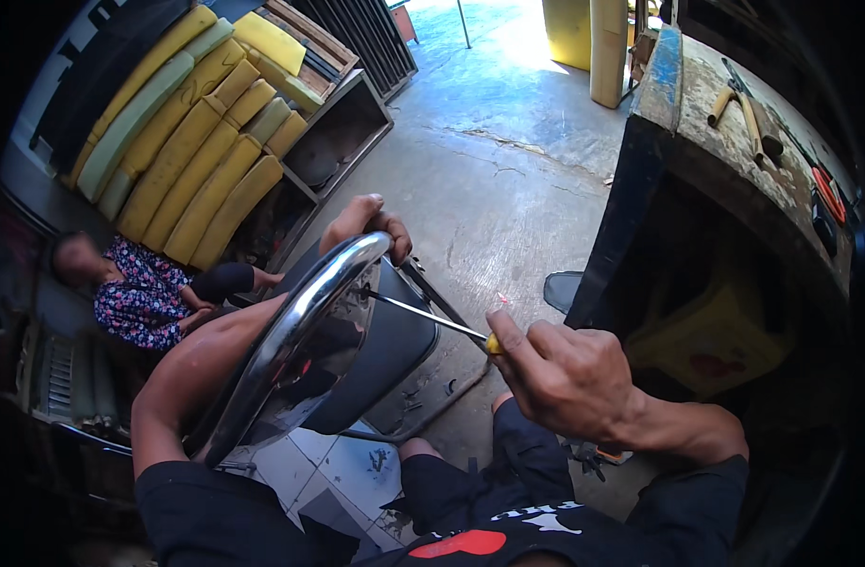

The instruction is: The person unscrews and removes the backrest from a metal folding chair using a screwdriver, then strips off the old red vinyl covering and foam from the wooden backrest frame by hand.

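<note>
A chair with a curved chrome tube frame (pixel 279 326) and a dark padded part (pixel 390 331) stands tilted in front of me. My left arm reaches behind the chrome curve, and my left hand (pixel 368 227) is closed round the chair at its upper end. In my right hand (pixel 576 378) is a screwdriver (pixel 428 316), gripped by its yellow handle. Its long metal shaft points left, and the tip meets the inner side of the chair near the chrome tube. Whether a screw sits at the tip is too small to tell.
Yellow foam pads (pixel 182 156) are stacked at the far left, beside a seated person (pixel 144 293). On the right stands a worn workbench (pixel 702 113) with a pair of pincers (pixel 749 118) and other tools. A yellow plastic stool (pixel 711 335) is under it.
</note>
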{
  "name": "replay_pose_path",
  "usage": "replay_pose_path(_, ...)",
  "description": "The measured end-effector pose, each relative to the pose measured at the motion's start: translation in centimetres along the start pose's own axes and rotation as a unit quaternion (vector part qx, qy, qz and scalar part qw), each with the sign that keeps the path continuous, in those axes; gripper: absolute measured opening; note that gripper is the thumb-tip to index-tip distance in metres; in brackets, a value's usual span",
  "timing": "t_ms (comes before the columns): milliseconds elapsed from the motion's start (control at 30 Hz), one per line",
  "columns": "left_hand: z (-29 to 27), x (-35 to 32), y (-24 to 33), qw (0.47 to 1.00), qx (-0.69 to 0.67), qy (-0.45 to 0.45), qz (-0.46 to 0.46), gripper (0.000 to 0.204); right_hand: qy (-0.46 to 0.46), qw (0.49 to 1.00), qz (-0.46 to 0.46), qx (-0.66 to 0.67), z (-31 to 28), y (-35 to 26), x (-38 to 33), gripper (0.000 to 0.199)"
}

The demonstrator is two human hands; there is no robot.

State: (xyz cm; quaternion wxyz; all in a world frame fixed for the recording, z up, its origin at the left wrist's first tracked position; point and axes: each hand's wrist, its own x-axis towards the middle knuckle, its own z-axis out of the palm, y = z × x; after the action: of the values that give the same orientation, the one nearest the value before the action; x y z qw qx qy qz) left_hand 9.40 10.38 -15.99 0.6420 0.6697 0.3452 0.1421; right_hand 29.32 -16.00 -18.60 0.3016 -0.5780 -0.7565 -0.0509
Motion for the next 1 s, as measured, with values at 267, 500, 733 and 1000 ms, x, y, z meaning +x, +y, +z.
replay_pose_path(267,-0.1,-2.4,0.9,0.999,-0.036,0.024,0.016,0.065,-0.263,0.724,0.160,0.617,-0.6,3.0,2.4,0.048)
replay_pose_path(500,2.0,-1.3,0.7,0.997,-0.022,0.070,0.009,0.069,-0.047,0.998,-0.004,0.047,-0.2,1.2,0.4,0.041)
replay_pose_path(733,1.2,0.0,0.3,0.999,-0.012,0.044,-0.005,0.069,-0.177,0.925,0.159,0.297,-1.4,3.2,2.3,0.033)
replay_pose_path(1000,1.1,-2.3,1.2,0.998,-0.014,0.064,0.000,0.066,-0.214,0.878,0.198,0.380,-2.1,2.6,3.3,0.029)
